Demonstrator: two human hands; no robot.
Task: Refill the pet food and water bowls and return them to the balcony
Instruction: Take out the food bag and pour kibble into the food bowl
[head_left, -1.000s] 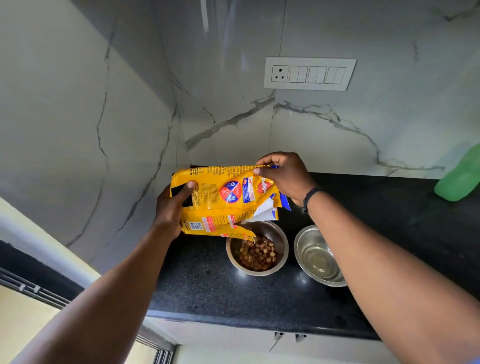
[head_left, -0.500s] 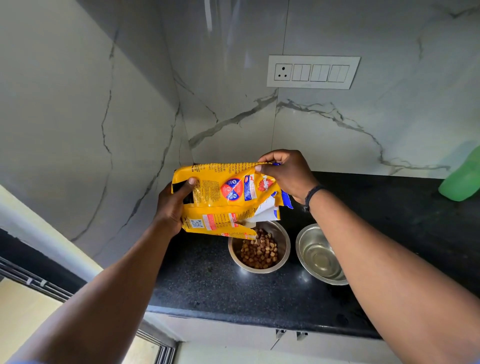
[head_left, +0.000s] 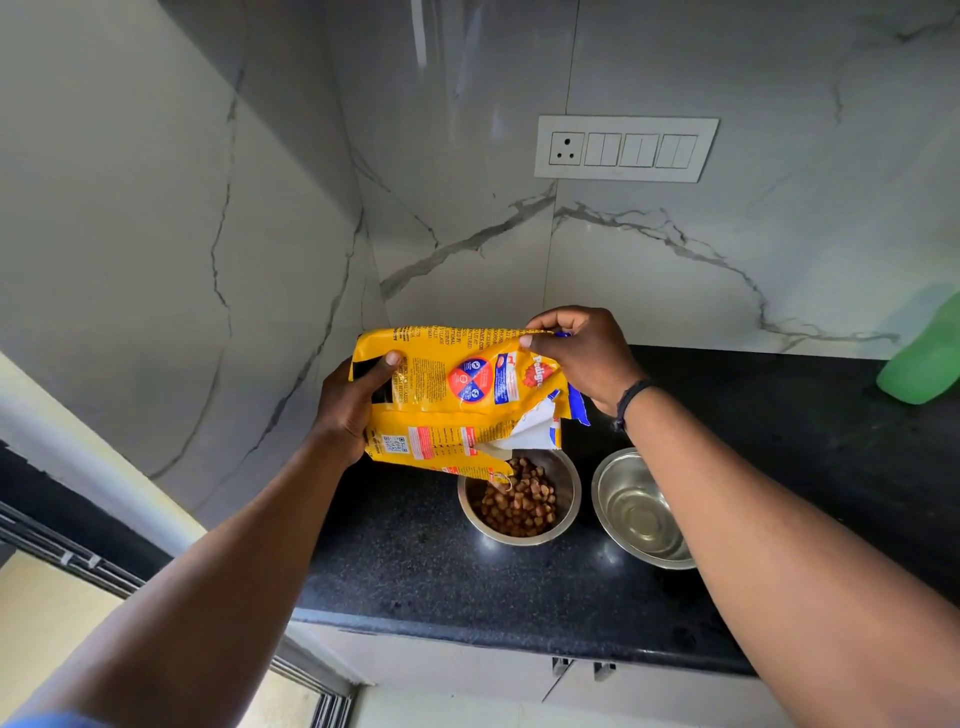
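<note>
Kibble (head_left: 519, 503) fills steel bowl (head_left: 570, 483); torn yellow bag (head_left: 457, 400) tilted above.

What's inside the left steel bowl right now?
Brown kibble fills the left steel bowl, heaped across its visible middle. The yellow food bag, held tilted by both hands, covers the bowl's far-left rim, so that part is hidden.

Left hand (head_left: 345, 410) grips the yellow food bag (head_left: 457, 400) at its side; right hand (head_left: 582, 353) pinches its upper corner. Bag tilted, torn mouth over kibble-filled bowl (head_left: 519, 501) below both hands. Second steel bowl (head_left: 636, 512) beneath right wrist, on black counter (head_left: 415, 571).
</note>
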